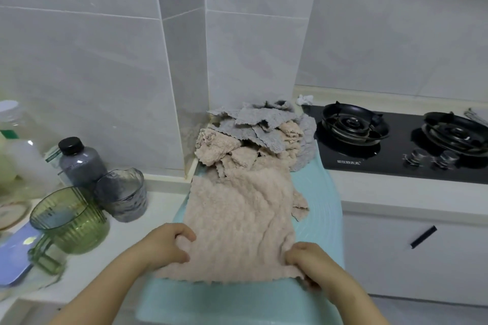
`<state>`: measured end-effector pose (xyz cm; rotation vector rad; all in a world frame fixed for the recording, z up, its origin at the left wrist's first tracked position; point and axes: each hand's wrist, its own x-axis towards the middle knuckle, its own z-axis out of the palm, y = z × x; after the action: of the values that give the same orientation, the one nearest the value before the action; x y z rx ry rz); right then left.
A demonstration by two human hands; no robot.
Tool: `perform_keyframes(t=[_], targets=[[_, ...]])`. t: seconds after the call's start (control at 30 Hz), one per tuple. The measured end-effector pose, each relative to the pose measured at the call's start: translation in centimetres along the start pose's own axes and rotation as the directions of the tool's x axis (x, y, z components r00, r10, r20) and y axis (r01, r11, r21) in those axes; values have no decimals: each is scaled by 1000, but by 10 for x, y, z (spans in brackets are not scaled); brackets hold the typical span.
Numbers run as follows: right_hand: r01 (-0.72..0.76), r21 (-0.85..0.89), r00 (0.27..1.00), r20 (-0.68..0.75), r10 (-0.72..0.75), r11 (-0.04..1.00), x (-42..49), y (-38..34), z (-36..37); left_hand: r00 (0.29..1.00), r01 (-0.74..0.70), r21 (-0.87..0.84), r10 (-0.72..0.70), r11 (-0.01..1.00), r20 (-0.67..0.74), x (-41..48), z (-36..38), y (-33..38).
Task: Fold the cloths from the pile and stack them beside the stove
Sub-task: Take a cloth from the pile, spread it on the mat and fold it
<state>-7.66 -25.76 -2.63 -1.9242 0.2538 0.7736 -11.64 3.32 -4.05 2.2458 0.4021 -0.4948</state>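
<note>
A beige fluffy cloth (237,221) lies spread flat on a light blue mat (322,208), its far end reaching the pile. My left hand (166,244) pinches the cloth's near left corner. Its near right corner is gripped by my right hand (309,258). The pile of cloths (253,137), grey and beige and crumpled, sits at the back of the mat against the tiled wall. To the right of the pile is the black gas stove (396,140) with two burners.
On the white counter to the left stand a green ribbed cup (70,219), a grey cup (122,194), a dark bottle (79,161), clear jars and a blue plate (13,258). A white cabinet with a black handle (422,237) is below the stove.
</note>
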Motion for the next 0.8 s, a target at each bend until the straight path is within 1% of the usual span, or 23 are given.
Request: perform_keyframes(t=[0.03, 0.07, 0.1, 0.13, 0.17, 0.2, 0.23, 0.27, 0.3, 0.33, 0.37, 0.47, 0.6, 0.7, 0.8], targets=[[-56, -105, 996, 69, 63, 993, -6, -2, -2, 995, 18, 53, -23, 998, 93, -3, -5, 4], [-90, -208, 988, 101, 113, 974, -11, -5, -3, 983, 44, 105, -61, 994, 173, -6, -10, 8], [-106, -296, 984, 103, 143, 949, -14, -8, -6, 968, 76, 161, -112, 984, 227, -9, -16, 15], [-105, -357, 987, 74, 140, 928, -15, -11, -8, 955, 102, 227, -159, 969, 251, -9, -19, 20], [-72, -386, 996, 20, 87, 920, -15, -14, -9, 956, 105, 309, -181, 945, 232, -7, -22, 23], [-16, -376, 998, -56, -6, 926, -11, -15, -10, 973, 84, 391, -160, 916, 166, -1, -21, 23], [51, -342, 981, -160, -111, 938, -5, -16, -9, 992, 54, 432, -97, 900, 78, 8, -19, 22], [120, -293, 943, -265, -201, 949, 3, -17, -7, 999, 35, 398, -28, 917, -23, 18, -16, 21], [189, -255, 902, -337, -270, 948, 11, -20, -4, 992, 5, 305, 33, 952, -119, 27, -12, 21], [238, -225, 879, -365, -308, 945, 21, -23, -2, 981, -21, 193, 58, 981, -188, 34, -8, 23], [271, -200, 872, -363, -328, 942, 29, -28, 1, 972, -49, 112, 73, 993, -225, 41, -5, 25], [280, -121, 908, -289, -304, 952, 49, -38, 10, 976, -47, -1, 46, 999, -215, 55, 1, 29], [236, 40, 945, -241, -220, 971, 54, -50, 16, 966, 1, -3, -1, 1000, -260, 62, 3, 28], [264, 75, 915, -334, -225, 962, 51, -57, 13, 957, -24, 9, 26, 1000, -288, 59, 6, 32], [296, 138, 904, -361, -231, 945, 51, -61, 13, 937, -80, 14, 80, 997, -340, 56, 6, 39]])
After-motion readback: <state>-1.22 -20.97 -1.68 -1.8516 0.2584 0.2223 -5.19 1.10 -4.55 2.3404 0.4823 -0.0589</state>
